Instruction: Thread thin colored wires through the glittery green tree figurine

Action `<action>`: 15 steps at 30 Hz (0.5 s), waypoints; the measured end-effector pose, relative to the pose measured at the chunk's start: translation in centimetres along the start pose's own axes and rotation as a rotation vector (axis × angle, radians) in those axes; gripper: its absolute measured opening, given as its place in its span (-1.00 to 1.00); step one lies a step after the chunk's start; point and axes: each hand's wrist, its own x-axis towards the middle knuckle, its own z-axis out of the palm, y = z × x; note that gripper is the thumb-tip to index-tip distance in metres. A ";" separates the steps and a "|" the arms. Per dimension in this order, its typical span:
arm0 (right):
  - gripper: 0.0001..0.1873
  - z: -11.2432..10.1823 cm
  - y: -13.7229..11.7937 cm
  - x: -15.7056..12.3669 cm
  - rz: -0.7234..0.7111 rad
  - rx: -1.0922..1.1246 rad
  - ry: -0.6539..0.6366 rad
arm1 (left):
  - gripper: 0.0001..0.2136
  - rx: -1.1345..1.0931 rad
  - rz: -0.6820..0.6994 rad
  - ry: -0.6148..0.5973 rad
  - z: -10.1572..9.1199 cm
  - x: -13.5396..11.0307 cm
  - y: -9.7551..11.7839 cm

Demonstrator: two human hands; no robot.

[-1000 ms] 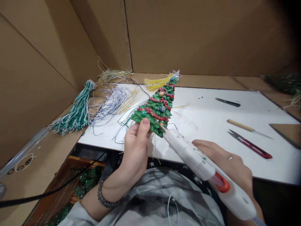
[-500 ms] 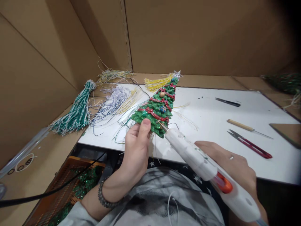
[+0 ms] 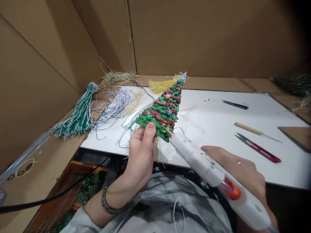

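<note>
My left hand (image 3: pixel 140 153) is closed on the base of a small green Christmas tree ornament (image 3: pixel 163 110) with red garlands, a gold ball and a clear star on top, holding it tilted above the white board (image 3: pixel 218 129). A white glue gun (image 3: pixel 213 176) with an orange trigger lies in my right hand (image 3: pixel 239 170), which grips it. The gun's metal nozzle touches the tree's lower right edge. Thin wires hang from under the tree.
Bundles of green-white (image 3: pixel 77 115), yellow (image 3: pixel 162 84) and pale wires (image 3: pixel 116 106) lie at the left. Red snips (image 3: pixel 259 149), a wooden-handled awl (image 3: pixel 255 131) and black tweezers (image 3: pixel 235 105) lie at the right. Cardboard walls surround the bench. An orange crate (image 3: pixel 65 191) stands below, with a black cable across it.
The glue gun and my right hand have slid slightly down and to the right. The tree has barely shifted, the nozzle staying at its lower edge.
</note>
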 end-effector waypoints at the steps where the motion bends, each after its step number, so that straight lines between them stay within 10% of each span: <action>1: -0.74 0.0 -0.1 0.0 0.006 0.002 -0.003 | -0.76 0.002 0.000 -0.002 0.0 0.0 0.0; 15: -0.79 -0.4 -0.9 0.0 0.036 -0.065 0.024 | -0.75 0.028 0.021 -0.013 -0.2 -0.2 -0.1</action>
